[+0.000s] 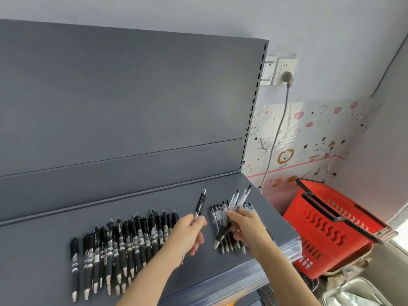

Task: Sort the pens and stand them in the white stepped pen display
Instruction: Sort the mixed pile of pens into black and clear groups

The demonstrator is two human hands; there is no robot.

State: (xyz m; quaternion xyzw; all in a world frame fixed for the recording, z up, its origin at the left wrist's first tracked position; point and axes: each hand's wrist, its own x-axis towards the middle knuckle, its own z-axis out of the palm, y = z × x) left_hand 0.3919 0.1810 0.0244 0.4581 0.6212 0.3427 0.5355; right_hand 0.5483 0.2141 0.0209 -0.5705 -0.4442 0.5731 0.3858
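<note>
On the grey shelf [198,268] lies a long row of black pens [119,246], side by side, tips toward me. A smaller row of clear-barrelled pens [223,210] lies to the right, partly hidden by my right hand. My left hand [189,233] grips one black pen [199,205], its clicker end pointing up and away. My right hand [245,226] holds two or three clear pens [236,200] in a bunch above the smaller row. No white stepped display is in view.
The shelf's grey back panel [132,102] rises behind the pens. A red shopping basket [326,230] stands to the right below the shelf edge. A plug and grey cable [278,129] hang down the wall beside the shelf upright.
</note>
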